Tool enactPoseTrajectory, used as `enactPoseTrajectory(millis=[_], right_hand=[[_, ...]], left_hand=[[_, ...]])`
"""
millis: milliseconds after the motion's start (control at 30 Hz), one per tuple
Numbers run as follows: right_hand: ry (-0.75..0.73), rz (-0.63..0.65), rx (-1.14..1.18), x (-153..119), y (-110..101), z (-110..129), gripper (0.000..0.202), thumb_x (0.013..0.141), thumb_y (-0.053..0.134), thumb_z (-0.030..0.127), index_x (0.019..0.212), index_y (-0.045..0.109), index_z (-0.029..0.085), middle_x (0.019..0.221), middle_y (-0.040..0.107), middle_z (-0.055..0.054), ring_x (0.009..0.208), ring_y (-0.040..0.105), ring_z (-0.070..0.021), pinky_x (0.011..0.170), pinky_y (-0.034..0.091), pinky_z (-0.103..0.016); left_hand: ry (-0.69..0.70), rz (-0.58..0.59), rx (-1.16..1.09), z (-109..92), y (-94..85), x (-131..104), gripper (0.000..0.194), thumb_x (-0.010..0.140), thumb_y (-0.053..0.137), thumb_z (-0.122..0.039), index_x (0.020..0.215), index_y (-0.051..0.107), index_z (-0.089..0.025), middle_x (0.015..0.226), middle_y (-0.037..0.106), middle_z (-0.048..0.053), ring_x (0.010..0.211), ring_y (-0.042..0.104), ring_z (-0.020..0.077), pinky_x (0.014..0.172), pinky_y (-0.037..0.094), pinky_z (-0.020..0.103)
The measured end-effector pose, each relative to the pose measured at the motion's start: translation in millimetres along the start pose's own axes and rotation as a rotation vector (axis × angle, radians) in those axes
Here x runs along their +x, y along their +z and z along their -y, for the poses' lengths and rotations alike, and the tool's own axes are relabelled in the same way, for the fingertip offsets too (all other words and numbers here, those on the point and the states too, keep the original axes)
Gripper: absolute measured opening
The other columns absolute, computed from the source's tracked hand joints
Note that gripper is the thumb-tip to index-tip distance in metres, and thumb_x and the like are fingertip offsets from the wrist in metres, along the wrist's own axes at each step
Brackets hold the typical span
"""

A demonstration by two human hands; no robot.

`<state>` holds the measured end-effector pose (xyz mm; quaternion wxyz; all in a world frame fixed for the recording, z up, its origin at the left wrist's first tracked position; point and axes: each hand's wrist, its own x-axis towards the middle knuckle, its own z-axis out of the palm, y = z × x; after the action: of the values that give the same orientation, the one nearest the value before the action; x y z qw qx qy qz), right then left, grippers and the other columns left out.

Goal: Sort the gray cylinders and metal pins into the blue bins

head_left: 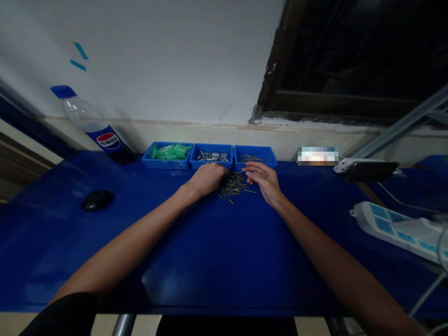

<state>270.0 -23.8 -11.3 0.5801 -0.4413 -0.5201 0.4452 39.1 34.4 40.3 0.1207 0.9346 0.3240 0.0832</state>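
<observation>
A loose pile of thin metal pins (234,185), some with yellowish ends, lies on the blue table in front of the bins. My left hand (210,178) is curled at the pile's left edge, its fingertips turned away from view; whatever they hold is hidden. On the other side, my right hand (264,182) hovers by the pile's right edge, fingers stretched and slightly apart, with nothing visible in them. Just behind are three blue bins: one with green plastic pieces (170,151), one with short silver cylinders (213,156), and one with thin pins (252,158).
A cola bottle (108,137) stands at the back left, with a black computer mouse (97,200) before it. To the right are a phone (371,171) lying on its side edge and a white power strip (395,228) with cables. A wall rises behind the table (224,261).
</observation>
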Motion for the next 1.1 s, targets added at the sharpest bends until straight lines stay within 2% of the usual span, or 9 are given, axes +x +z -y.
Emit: enactPoseTrajectory(millis=[233,333,433,500,633,767,933,1100], right_hand=[[-0.008,0.002,0.035,1,-2,-4,0.032,0.081,0.079,0.032,0.113,0.077,0.028,0.104,0.08,-0.005,0.068,0.064,-0.0156,0.063,0.049,-0.034],[-0.004,-0.003,0.04,1,-1,-4,0.032,0.081,0.08,0.033,0.112,0.077,0.028,0.103,0.08,-0.005,0.068,0.064,-0.0153,0.063,0.049,-0.034],[-0.006,0.002,0.065,1,0,-2,0.03,0.08,0.081,0.031,0.111,0.078,0.028,0.101,0.08,-0.004,0.067,0.064,-0.0145,0.063,0.048,-0.033],[0.0,0.0,0.073,0,1,0,0.03,0.079,0.081,0.03,0.109,0.079,0.027,0.099,0.08,-0.004,0.066,0.064,-0.0142,0.062,0.048,-0.032],[0.005,-0.001,0.073,0,1,2,0.029,0.08,0.08,0.03,0.108,0.079,0.027,0.099,0.08,-0.004,0.066,0.063,-0.0142,0.063,0.048,-0.032],[-0.004,0.003,0.064,0,-1,-1,0.029,0.081,0.078,0.03,0.11,0.078,0.026,0.101,0.08,-0.005,0.067,0.063,-0.0143,0.064,0.048,-0.033],[0.0,0.004,0.063,0,0,0,0.029,0.08,0.079,0.031,0.109,0.079,0.027,0.099,0.08,-0.005,0.067,0.064,-0.0141,0.064,0.048,-0.032],[0.004,0.006,0.028,0,0,0,0.028,0.083,0.076,0.033,0.11,0.078,0.027,0.099,0.08,-0.005,0.068,0.064,-0.0154,0.065,0.05,-0.034]], left_hand=[[-0.025,-0.028,0.04,-1,-1.6,1,0.036,0.084,0.052,-0.002,0.111,0.072,-0.016,0.091,0.075,0.009,0.081,0.069,0.0204,0.073,0.048,0.029],[-0.007,-0.048,0.018,2,-1.4,2,0.036,0.083,0.053,-0.001,0.111,0.071,-0.015,0.088,0.076,0.007,0.081,0.07,0.0194,0.072,0.048,0.028],[-0.034,-0.063,0.049,2,-1.7,1,0.032,0.086,0.055,-0.006,0.111,0.072,-0.017,0.094,0.077,0.009,0.084,0.071,0.0207,0.073,0.049,0.029],[-0.062,-0.051,0.085,1,-1.8,0,0.03,0.087,0.057,-0.008,0.109,0.074,-0.018,0.098,0.077,0.011,0.085,0.071,0.0218,0.073,0.05,0.03],[-0.052,-0.017,0.096,0,-0.8,0,0.03,0.084,0.055,-0.003,0.102,0.076,-0.016,0.093,0.077,0.011,0.084,0.071,0.0221,0.073,0.049,0.03],[-0.025,-0.059,0.042,5,1.0,2,0.039,0.077,0.055,0.0,0.106,0.075,-0.015,0.093,0.077,0.009,0.083,0.071,0.0213,0.071,0.049,0.029],[-0.013,-0.086,-0.046,9,-1.0,3,0.05,0.075,0.056,0.0,0.12,0.073,-0.014,0.091,0.078,0.008,0.081,0.073,0.0202,0.074,0.053,0.03],[0.014,-0.205,-0.201,4,-4.8,3,0.041,0.081,0.058,-0.008,0.117,0.076,-0.014,0.09,0.08,0.008,0.079,0.075,0.0195,0.075,0.056,0.03]])
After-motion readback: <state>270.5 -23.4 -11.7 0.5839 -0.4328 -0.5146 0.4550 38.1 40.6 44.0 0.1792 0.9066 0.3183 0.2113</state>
